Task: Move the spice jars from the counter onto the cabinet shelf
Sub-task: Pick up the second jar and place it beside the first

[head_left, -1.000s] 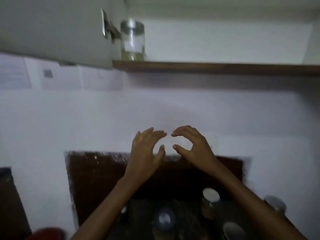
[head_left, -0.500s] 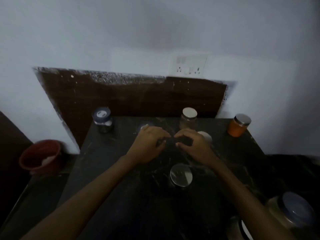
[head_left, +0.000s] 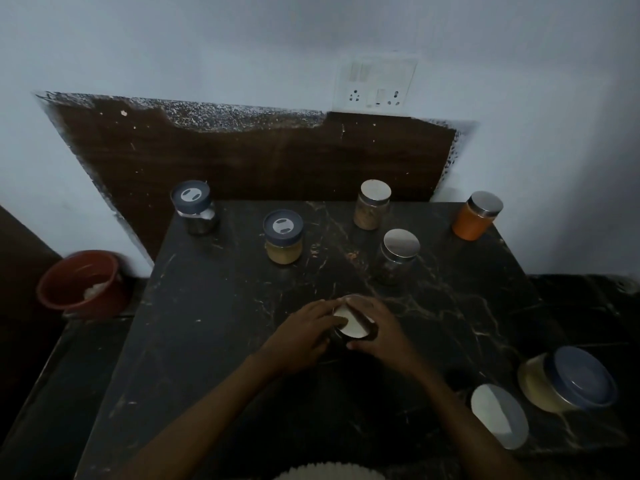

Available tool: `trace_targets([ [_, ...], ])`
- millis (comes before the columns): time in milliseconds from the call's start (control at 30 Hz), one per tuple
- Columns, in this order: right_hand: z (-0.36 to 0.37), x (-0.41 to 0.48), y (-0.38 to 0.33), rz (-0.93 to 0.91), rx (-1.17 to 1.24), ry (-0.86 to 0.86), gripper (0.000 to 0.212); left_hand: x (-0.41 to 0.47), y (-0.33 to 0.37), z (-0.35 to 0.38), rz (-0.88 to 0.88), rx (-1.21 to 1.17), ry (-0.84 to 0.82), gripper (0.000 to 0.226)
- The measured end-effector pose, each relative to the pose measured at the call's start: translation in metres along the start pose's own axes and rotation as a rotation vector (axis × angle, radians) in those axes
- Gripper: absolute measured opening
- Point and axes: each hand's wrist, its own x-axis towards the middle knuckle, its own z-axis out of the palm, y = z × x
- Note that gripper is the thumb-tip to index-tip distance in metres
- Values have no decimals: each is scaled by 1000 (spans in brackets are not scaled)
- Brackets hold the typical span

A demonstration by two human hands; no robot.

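**A:** What are the fingers doing?

**B:** The fingers (head_left: pixel 333 320) of the left hand (head_left: pixel 304 336) curl round the left side of a small steel-lidded jar (head_left: pixel 351 323), with the tips over the lid's rim. The right hand (head_left: pixel 384 336) wraps the far and right side, thumb at the front. Both hands grip the same jar.

**A:** Where is that jar?

**B:** Just below the middle of the frame, over the black marble surface (head_left: pixel 207 341). Its lid looks tilted. I cannot tell whether the base touches the stone.

**A:** And the other jars?

**B:** Above the hands stands a dark jar (head_left: pixel 398 256) with a steel lid. Further up is a brown-spice jar (head_left: pixel 372 204), also steel-lidded. Left of those is a yellow-filled jar (head_left: pixel 283 240) with a navy lid, and a steel canister (head_left: pixel 195 207) with a navy lid is at the surface's upper left corner. An orange jar (head_left: pixel 478 216) stands at the upper right corner. At the lower right, a wide navy-lidded jar (head_left: pixel 568 382) sits just beside a jar that shows only its pale round lid (head_left: pixel 498 414).

**A:** What is around the surface?

**B:** A red bucket (head_left: pixel 83 284) is at the left edge, lower than the surface. A brown panel (head_left: pixel 259 161) backs the surface, with a socket plate (head_left: pixel 375 84) on the wall above it.
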Motion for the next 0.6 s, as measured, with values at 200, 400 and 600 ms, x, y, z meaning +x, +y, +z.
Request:
trace_targets([
  [200,-13,4,-15,118,208,40,68,-11,1,4,-7,-81,37,84],
  [400,-40,11,-46,82,308,-100,50,-18,7,-13,26,-75,72,119],
  [600,-45,13,-61,105,358,-140,30,-26,17,-29,2,-261,-4,132],
])
